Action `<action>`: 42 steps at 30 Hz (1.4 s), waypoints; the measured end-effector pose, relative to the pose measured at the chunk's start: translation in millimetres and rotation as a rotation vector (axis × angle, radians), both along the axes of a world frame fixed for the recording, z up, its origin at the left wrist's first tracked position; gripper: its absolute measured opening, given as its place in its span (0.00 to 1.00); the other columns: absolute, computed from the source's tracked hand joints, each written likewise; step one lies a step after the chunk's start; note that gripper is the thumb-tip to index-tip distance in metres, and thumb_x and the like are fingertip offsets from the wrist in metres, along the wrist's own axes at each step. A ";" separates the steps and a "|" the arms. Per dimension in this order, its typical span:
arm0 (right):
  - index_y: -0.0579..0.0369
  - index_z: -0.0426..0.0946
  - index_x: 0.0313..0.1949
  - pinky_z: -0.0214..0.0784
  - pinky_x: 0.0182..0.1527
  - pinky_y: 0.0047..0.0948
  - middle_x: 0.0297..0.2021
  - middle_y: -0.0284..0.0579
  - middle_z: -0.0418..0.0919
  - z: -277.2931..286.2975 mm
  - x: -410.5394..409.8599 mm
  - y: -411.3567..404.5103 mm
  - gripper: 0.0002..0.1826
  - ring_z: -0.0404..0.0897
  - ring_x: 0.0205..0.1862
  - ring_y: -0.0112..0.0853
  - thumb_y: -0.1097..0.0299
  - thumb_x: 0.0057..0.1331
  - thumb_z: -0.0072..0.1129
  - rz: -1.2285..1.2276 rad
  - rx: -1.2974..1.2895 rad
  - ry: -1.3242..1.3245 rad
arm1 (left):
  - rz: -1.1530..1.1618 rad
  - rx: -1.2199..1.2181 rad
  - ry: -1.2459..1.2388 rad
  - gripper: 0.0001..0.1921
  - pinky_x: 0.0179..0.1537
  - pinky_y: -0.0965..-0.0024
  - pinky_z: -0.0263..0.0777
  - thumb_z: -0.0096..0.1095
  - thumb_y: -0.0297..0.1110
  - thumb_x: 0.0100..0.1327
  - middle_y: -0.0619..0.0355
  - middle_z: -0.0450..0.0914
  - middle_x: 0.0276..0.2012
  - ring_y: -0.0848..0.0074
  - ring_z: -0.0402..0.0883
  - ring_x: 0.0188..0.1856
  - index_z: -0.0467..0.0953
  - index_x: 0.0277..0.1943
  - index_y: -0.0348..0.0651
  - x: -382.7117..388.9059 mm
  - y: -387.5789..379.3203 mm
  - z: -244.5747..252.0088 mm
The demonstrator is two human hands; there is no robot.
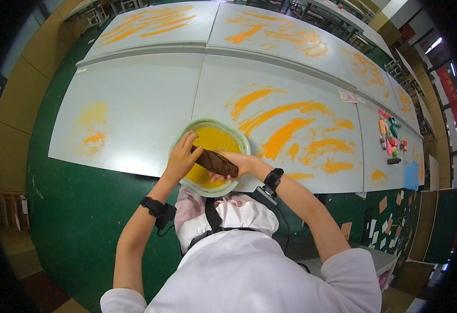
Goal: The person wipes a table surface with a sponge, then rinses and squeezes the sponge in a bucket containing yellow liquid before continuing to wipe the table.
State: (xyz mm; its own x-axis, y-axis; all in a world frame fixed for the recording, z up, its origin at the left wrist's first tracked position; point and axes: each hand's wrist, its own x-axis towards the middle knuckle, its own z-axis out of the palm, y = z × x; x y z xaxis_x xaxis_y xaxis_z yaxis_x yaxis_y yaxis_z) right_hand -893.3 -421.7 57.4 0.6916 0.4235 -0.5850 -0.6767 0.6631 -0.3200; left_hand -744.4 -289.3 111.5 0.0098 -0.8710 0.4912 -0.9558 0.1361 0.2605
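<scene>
Over a pale green plastic basin of yellow-orange liquid, both my hands grip a rolled or folded dark brown cloth. My left hand holds its upper left end, with the thumb laid over it. At the lower right end is my right hand, its fingers curled beneath the roll and partly hidden by it. The basin sits at the near edge of the white table, right in front of my body. I cannot tell whether the cloth touches the liquid.
Orange paint streaks cover the tabletop right of the basin, and a fainter smear lies at the left. Colourful bottles or tubes lie far right, near a light blue container. More streaked tables adjoin behind a raised grey ridge.
</scene>
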 end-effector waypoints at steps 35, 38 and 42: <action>0.65 0.67 0.12 0.58 0.19 0.42 0.11 0.56 0.67 43.4 20.7 26.0 0.22 0.67 0.14 0.49 0.64 0.60 0.41 -0.317 -2.184 -0.408 | -0.082 0.882 0.885 0.15 0.18 0.71 0.67 0.64 0.39 0.38 0.54 0.73 0.14 0.72 0.74 0.15 0.72 0.22 0.34 -0.6 14.7 -59.1; 0.67 0.69 0.15 0.58 0.21 0.41 0.13 0.58 0.68 40.4 16.6 15.3 0.22 0.69 0.16 0.50 0.62 0.60 0.41 -0.320 -2.094 -0.284 | -0.016 0.628 0.664 0.13 0.31 0.64 0.69 0.58 0.28 0.39 0.44 0.76 0.25 0.60 0.77 0.29 0.72 0.31 0.32 -14.4 13.1 -50.1; 0.68 0.70 0.21 0.59 0.22 0.45 0.18 0.65 0.67 13.7 10.4 3.8 0.23 0.68 0.20 0.55 0.58 0.60 0.41 -0.315 -1.801 -0.272 | 0.222 0.846 0.438 0.11 0.34 0.61 0.68 0.56 0.24 0.39 0.43 0.75 0.29 0.55 0.75 0.34 0.73 0.31 0.34 -8.7 -5.0 -31.1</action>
State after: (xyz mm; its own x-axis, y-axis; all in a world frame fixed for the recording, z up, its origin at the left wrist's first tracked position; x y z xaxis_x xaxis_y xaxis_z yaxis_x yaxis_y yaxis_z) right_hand -883.0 -417.9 71.1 0.7529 -0.6581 -0.0002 -0.4252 -0.4863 -0.7634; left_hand -753.0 -294.3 80.4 0.2490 -0.8901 -0.3817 -0.7323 -0.4309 0.5272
